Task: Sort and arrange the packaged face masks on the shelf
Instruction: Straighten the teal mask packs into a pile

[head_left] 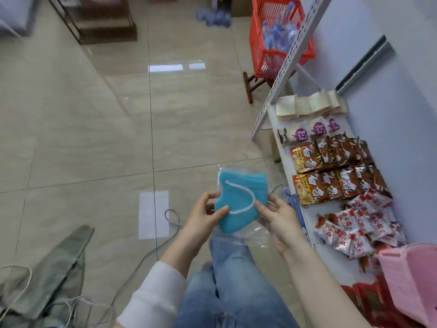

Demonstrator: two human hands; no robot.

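Beside shelf (312, 211) edge, hands (203, 216) (281, 218) pinching mask packet (236, 202)

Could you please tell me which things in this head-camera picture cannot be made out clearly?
All in the head view:
- Count in the blue mask pack: masks stacked, only the top one shows.
- The pink mask pack: cut off by the right and bottom edges.
- The red basket's contents: blurred, behind its mesh and the shelf upright.
- The snack packets' print: too small.
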